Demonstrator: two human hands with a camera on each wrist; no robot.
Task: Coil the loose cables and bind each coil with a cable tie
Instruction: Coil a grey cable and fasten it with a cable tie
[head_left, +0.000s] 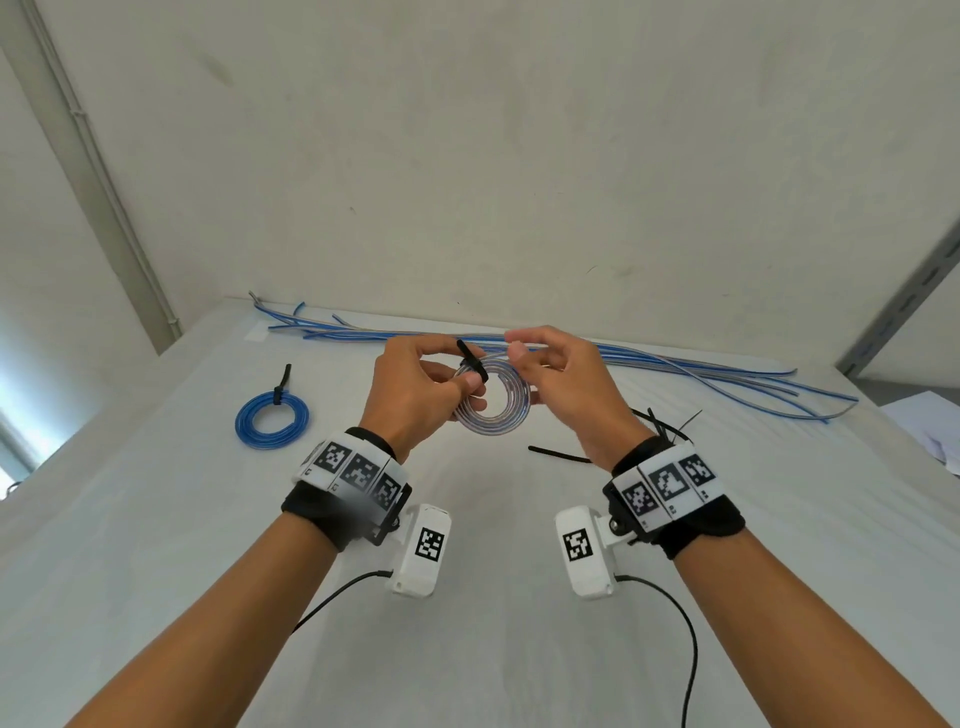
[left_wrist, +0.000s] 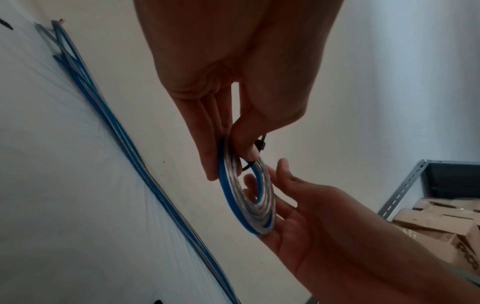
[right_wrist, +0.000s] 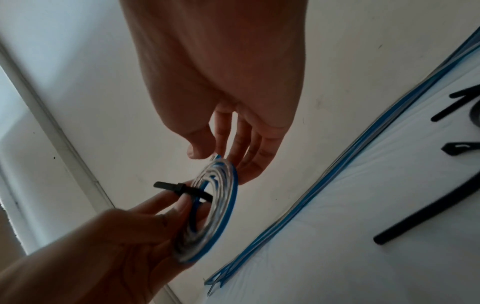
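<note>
I hold a flat coil of clear and blue cable (head_left: 493, 423) upright above the white table (head_left: 493, 623). My left hand (head_left: 460, 376) pinches its upper left rim between thumb and fingers, right where a black cable tie (head_left: 471, 364) loops round the strands. The tie's head and short tail (right_wrist: 168, 186) stick out beside the left thumb. My right hand (head_left: 524, 374) lies against the coil's right side with fairly straight fingers (right_wrist: 249, 164) behind the rim. In the left wrist view its thumb (left_wrist: 283, 166) stands apart from the coil (left_wrist: 265, 211).
A bound blue coil (head_left: 271, 418) with its own tie lies on the table at the left. Several loose blue and clear cables (head_left: 675, 364) stretch along the back edge by the wall. Spare black ties (head_left: 561, 454) lie under my right wrist. A metal shelf upright (head_left: 904, 306) stands at the right.
</note>
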